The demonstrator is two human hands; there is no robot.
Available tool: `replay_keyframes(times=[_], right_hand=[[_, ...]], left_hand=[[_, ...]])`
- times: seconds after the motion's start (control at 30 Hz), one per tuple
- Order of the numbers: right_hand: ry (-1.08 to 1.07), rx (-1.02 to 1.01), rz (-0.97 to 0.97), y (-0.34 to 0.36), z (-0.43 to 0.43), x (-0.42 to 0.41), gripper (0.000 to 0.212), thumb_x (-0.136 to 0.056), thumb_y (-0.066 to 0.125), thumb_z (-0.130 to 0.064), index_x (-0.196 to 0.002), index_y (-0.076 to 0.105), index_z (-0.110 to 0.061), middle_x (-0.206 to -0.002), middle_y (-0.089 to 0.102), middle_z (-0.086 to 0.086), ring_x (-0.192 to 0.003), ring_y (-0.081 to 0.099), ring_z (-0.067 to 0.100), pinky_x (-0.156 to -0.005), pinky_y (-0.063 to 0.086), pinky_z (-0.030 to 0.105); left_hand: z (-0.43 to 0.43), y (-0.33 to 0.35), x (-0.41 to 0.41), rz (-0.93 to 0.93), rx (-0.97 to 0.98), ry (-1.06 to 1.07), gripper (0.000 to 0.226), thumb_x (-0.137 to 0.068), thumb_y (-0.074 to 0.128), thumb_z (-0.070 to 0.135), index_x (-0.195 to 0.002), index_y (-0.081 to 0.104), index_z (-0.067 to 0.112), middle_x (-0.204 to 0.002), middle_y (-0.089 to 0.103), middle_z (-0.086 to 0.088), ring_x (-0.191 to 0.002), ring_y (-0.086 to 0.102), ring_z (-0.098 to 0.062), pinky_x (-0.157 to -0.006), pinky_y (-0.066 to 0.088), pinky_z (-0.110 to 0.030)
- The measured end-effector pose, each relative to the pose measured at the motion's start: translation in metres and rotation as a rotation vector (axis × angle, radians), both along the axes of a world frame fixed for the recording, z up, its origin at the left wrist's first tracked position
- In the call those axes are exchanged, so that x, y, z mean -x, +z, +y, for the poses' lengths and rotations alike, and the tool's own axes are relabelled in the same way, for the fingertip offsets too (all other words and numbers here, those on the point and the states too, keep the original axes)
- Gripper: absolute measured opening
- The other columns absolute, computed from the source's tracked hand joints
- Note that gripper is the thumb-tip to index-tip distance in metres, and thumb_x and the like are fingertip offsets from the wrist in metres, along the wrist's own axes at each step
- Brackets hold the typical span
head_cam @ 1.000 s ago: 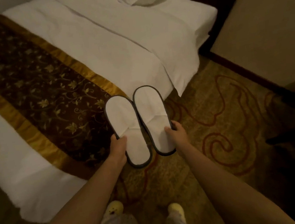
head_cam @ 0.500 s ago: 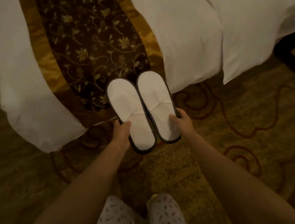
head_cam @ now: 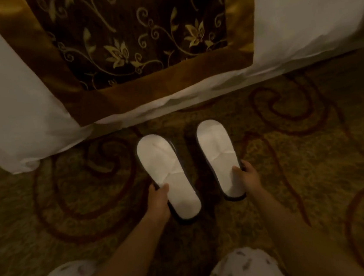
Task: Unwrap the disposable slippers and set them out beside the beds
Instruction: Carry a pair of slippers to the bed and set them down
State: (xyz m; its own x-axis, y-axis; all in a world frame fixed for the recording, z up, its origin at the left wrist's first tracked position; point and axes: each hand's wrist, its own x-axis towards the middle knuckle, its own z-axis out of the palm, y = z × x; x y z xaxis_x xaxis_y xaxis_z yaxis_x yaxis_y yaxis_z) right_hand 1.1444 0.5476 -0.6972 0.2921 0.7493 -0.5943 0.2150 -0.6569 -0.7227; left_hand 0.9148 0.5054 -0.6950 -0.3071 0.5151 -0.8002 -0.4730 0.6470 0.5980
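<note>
Two white disposable slippers with dark soles lie low over the patterned carpet point(head_cam: 71, 207), toes pointing at the bed. My left hand point(head_cam: 158, 199) grips the left slipper point(head_cam: 167, 173) at its outer edge near the heel. My right hand point(head_cam: 248, 177) grips the right slipper point(head_cam: 219, 154) at its outer edge. A gap of bare carpet separates the pair. Whether the soles rest fully on the carpet I cannot tell. No wrapper is in view.
The bed's side point(head_cam: 13, 100) hangs just beyond the slippers, white sheets with a brown and gold floral runner point(head_cam: 137, 34) draped over it. My knees in patterned white trousers point(head_cam: 239, 269) fill the bottom edge. Carpet stretches left and right.
The view dropped close to the floor. Both hands lowered the slippers from in front of the bed runner down to the carpet and moved them apart.
</note>
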Motion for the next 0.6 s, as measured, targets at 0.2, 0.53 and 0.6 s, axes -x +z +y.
replay_keyframes(times=[0.2,0.53,0.6], right_hand=[[0.133,-0.018,-0.064,-0.083,0.050,0.018,0.044,-0.095,0.048,-0.018,-0.137,0.042,-0.006,-0.138,0.048,0.018,-0.124,0.046,0.036,-0.097,0.040,0.038],[0.247,0.080,-0.413,-0.122,0.070,0.032,0.043,-0.096,0.043,-0.021,-0.134,0.045,0.000,-0.137,0.048,0.023,-0.124,0.046,0.039,-0.107,0.037,0.039],[0.283,0.088,-0.503,-0.120,0.074,0.031,0.044,-0.095,0.044,-0.021,-0.133,0.045,0.001,-0.138,0.046,0.022,-0.124,0.045,0.037,-0.106,0.037,0.039]], left_hand=[[0.021,-0.062,0.022,-0.001,-0.077,0.039,0.056,-0.094,0.046,0.001,-0.147,0.027,0.011,-0.145,0.042,-0.014,-0.128,0.043,-0.032,-0.103,0.039,-0.042],[0.018,-0.084,0.043,0.112,-0.028,0.009,0.054,-0.095,0.047,0.005,-0.145,0.029,0.011,-0.146,0.042,-0.013,-0.130,0.043,-0.032,-0.105,0.038,-0.041],[0.022,-0.084,0.045,0.156,-0.033,-0.048,0.054,-0.095,0.047,0.006,-0.146,0.029,0.012,-0.147,0.041,-0.012,-0.131,0.041,-0.032,-0.106,0.038,-0.042]])
